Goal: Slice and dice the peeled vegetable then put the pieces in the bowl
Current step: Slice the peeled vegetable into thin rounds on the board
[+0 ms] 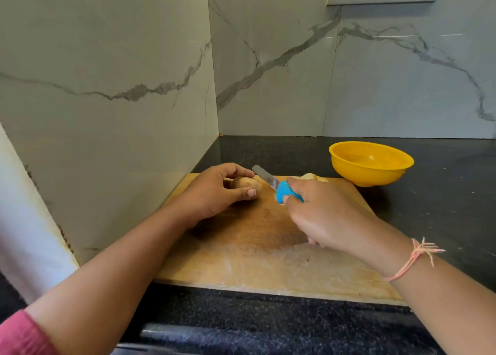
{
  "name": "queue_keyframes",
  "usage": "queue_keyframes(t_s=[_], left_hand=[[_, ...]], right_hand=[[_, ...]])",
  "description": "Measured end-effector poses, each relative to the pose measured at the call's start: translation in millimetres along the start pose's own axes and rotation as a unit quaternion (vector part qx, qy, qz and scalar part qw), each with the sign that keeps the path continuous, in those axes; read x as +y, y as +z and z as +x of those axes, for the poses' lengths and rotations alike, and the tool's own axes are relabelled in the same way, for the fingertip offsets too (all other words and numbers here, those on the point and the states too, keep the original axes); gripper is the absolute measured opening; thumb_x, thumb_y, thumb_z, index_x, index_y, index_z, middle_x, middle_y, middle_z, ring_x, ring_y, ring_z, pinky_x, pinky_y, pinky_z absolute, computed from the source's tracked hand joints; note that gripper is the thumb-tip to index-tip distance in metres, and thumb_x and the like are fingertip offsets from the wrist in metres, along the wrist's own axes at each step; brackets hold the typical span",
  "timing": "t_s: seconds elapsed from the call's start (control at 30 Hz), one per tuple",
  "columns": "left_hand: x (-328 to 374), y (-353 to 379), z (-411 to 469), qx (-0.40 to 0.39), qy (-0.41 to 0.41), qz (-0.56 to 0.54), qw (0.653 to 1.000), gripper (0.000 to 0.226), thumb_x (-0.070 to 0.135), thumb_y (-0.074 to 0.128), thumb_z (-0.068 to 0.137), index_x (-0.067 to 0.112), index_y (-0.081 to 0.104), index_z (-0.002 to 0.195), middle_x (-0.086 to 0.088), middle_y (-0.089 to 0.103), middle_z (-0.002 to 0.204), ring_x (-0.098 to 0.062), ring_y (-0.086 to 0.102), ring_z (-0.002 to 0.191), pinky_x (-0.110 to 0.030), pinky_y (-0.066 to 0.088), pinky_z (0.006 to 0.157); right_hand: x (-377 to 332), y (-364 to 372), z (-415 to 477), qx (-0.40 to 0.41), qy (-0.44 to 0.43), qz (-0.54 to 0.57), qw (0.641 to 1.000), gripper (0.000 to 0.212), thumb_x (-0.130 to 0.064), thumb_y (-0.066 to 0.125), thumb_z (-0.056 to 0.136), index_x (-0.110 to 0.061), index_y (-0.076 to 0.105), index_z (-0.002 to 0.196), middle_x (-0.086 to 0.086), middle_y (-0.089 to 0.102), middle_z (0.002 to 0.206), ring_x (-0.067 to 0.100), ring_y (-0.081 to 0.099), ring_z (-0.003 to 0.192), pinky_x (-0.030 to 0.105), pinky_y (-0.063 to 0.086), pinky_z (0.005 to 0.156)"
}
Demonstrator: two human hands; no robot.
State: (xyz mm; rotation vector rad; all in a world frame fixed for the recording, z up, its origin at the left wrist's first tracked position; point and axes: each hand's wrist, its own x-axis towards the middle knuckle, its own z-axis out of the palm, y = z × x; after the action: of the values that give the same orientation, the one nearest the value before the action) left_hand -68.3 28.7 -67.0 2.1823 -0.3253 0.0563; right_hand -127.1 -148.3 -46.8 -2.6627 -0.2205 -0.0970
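Head view: the left hand (214,193) grips the vegetable (245,184) at the far left of the cutting board (255,260). The right hand (322,215) is curled round the blue handle of the knife (268,179), with the blade just beside the vegetable. The yellow bowl (370,164) stands on the counter (442,193) beyond the board's far right corner.

The rectangular wooden chopping board (255,247) is matt, scratched and worn. The round yellow plastic bowl (370,172) is smooth and glossy. The blue-handled knife (268,179) has a plastic handle and bare metal blade. The black speckled stone bench (442,193) looks polished. The brown oval vegetable (245,183) has dull, matt skin.
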Motion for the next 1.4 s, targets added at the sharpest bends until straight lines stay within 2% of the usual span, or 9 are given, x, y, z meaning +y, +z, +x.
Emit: queue_keyframes(t_s=[0.1, 0.37, 0.57, 0.73, 0.83, 0.97, 1.1, 1.3, 1.4], left_hand=[[-1, 0, 0, 0.012, -0.002, 0.001, 1.000, 0.031, 0.025, 0.072, 0.082, 0.034, 0.061, 0.109, 0.012, 0.059, 0.113, -0.009, 0.055, 0.105, -0.016, 0.045, 0.079], [-2, 2, -1, 0.031, 0.022, 0.035, 0.999, 0.031, 0.023, 0.076, 0.079, 0.032, 0.064, 0.106, 0.017, 0.059, 0.103, -0.004, 0.053, 0.097, -0.010, 0.040, 0.072], [-4, 1, 0, 0.035, 0.038, 0.056, 0.997, 0.031, 0.023, 0.076, 0.077, 0.032, 0.065, 0.105, 0.012, 0.060, 0.113, -0.006, 0.053, 0.103, -0.009, 0.039, 0.074], [-3, 6, 0, 0.054, 0.058, 0.096, 0.992, 0.027, 0.024, 0.075, 0.078, 0.033, 0.062, 0.100, 0.007, 0.058, 0.118, -0.010, 0.053, 0.105, -0.010, 0.041, 0.075], [-3, 7, -1, 0.060, 0.064, 0.109, 0.990, 0.028, 0.025, 0.074, 0.080, 0.032, 0.063, 0.105, 0.006, 0.057, 0.118, -0.010, 0.052, 0.104, -0.012, 0.042, 0.076], [-4, 6, -1, 0.060, 0.056, 0.116, 0.990, 0.032, 0.028, 0.073, 0.081, 0.032, 0.062, 0.110, 0.007, 0.056, 0.121, -0.009, 0.051, 0.105, -0.012, 0.042, 0.074], [-4, 5, -3, 0.056, 0.039, 0.098, 0.993, 0.032, 0.028, 0.073, 0.080, 0.032, 0.062, 0.111, 0.007, 0.057, 0.121, -0.010, 0.052, 0.108, -0.019, 0.041, 0.079], [-5, 2, -3, 0.041, 0.024, 0.057, 0.997, 0.027, 0.028, 0.073, 0.080, 0.035, 0.059, 0.103, 0.010, 0.058, 0.119, -0.011, 0.053, 0.108, -0.025, 0.043, 0.085], [-5, 2, -4, 0.035, 0.026, 0.053, 0.998, 0.030, 0.026, 0.074, 0.080, 0.034, 0.058, 0.104, 0.010, 0.058, 0.119, -0.010, 0.052, 0.109, -0.024, 0.042, 0.085]], right_hand=[[-2, 3, -1, -0.025, 0.007, 0.024, 0.999, 0.044, -0.025, 0.033, 0.100, -0.023, 0.033, 0.144, -0.003, 0.048, 0.069, 0.007, 0.046, 0.059, 0.020, 0.040, 0.050], [-5, 4, 2, -0.076, 0.071, 0.104, 0.989, 0.043, -0.025, 0.033, 0.099, -0.019, 0.033, 0.141, 0.008, 0.056, 0.076, 0.012, 0.049, 0.049, 0.018, 0.035, 0.037], [-10, 7, 20, -0.104, 0.103, 0.122, 0.982, 0.043, -0.023, 0.036, 0.096, -0.010, 0.042, 0.136, 0.008, 0.056, 0.070, 0.011, 0.047, 0.044, 0.014, 0.032, 0.033], [-7, 10, 10, -0.061, 0.038, 0.052, 0.996, 0.043, -0.027, 0.036, 0.098, -0.019, 0.035, 0.140, 0.003, 0.054, 0.063, 0.007, 0.046, 0.039, 0.017, 0.039, 0.038], [-5, 8, 5, -0.074, 0.046, 0.038, 0.995, 0.044, -0.028, 0.038, 0.098, -0.021, 0.033, 0.141, 0.003, 0.057, 0.064, 0.007, 0.047, 0.039, 0.017, 0.042, 0.039], [-2, 7, -7, -0.090, 0.048, 0.026, 0.994, 0.044, -0.030, 0.040, 0.096, -0.025, 0.035, 0.140, 0.001, 0.058, 0.079, 0.009, 0.051, 0.047, 0.021, 0.045, 0.044], [0, -2, -15, -0.097, 0.046, -0.008, 0.994, 0.044, -0.030, 0.039, 0.096, -0.027, 0.035, 0.139, -0.001, 0.055, 0.082, 0.009, 0.052, 0.047, 0.021, 0.046, 0.045], [10, -30, -35, -0.098, 0.054, -0.016, 0.994, 0.048, -0.028, 0.041, 0.097, -0.036, 0.031, 0.144, 0.000, 0.047, 0.074, 0.009, 0.047, 0.041, 0.014, 0.033, 0.033], [11, -27, -37, -0.053, 0.032, -0.025, 0.998, 0.045, -0.028, 0.038, 0.098, -0.032, 0.034, 0.143, -0.005, 0.046, 0.073, 0.004, 0.045, 0.047, 0.013, 0.032, 0.036]])
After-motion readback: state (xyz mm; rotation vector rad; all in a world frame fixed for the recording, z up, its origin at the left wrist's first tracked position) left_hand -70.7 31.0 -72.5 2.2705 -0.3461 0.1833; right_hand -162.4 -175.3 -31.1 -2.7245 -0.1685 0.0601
